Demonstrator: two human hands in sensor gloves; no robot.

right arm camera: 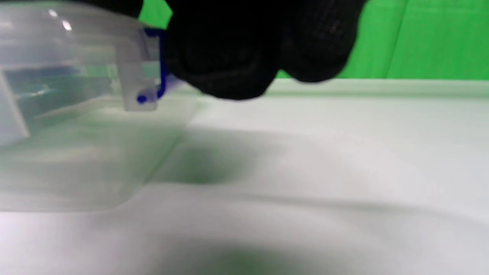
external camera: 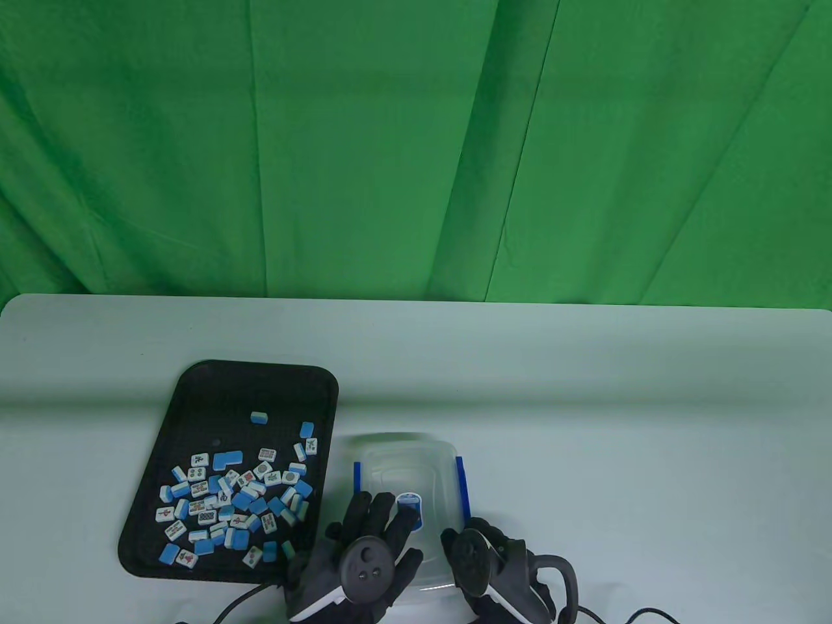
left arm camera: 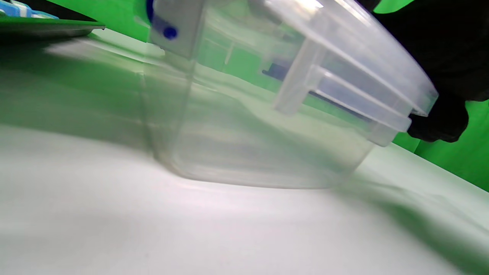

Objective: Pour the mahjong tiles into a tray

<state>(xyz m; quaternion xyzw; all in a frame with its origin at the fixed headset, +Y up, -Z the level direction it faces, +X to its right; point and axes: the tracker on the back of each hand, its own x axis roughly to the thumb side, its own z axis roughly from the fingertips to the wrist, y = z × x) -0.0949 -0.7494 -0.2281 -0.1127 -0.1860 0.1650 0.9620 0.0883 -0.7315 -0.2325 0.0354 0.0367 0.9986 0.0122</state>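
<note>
A clear plastic lidded box (external camera: 408,474) is pressed by both hands, left (external camera: 364,552) flat, right (external camera: 491,565) gripping; glossy tiles (external camera: 234,500) are scattered in the black tray (external camera: 195,390) at nine o'clock.

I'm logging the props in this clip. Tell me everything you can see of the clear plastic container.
The clear plastic container is a rounded-rectangular box of translucent plastic with a lid on top, blue latch clips on its two sides and a small blue label on the lid. It looks empty. It stands upright on the white table, just right of the black tray of tiles. The left hand rests its fingers on the lid; the right hand is at its right near corner, fingers by the blue clip.
</note>
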